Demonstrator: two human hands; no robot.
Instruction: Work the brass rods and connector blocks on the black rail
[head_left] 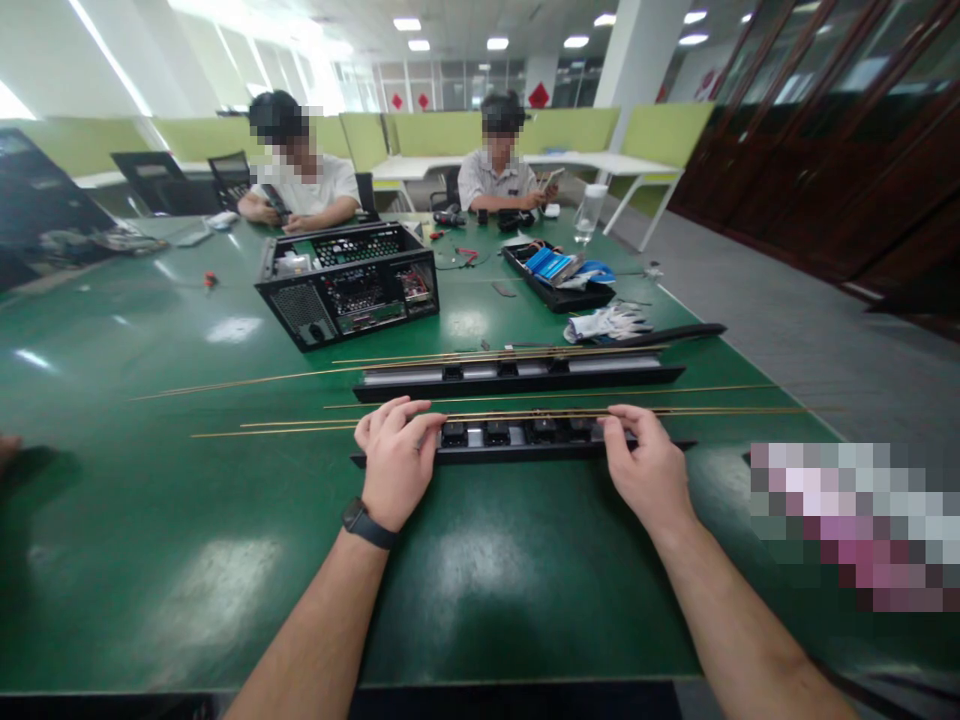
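Thin brass-coloured rods (525, 415) run left to right in front of me, just above a long black rail (517, 455). My left hand (397, 450) pinches them near the rail's left end; a dark watch is on that wrist. Toward the other end, my right hand (645, 460) closes thumb and fingers on the rods. Several small black blocks (497, 432) sit in the rail between my hands. Behind it lies a second black rail (517, 383) with silver strips, and more brass-coloured rods (420, 358) rest along it. My fingers hide parts of the rods.
An open black computer case (360, 290) stands at the back left. To the right are a black tray (559, 280) holding blue items, white gloves (607, 323) and a clear bottle (591, 215). Two people sit across the green table (187, 530).
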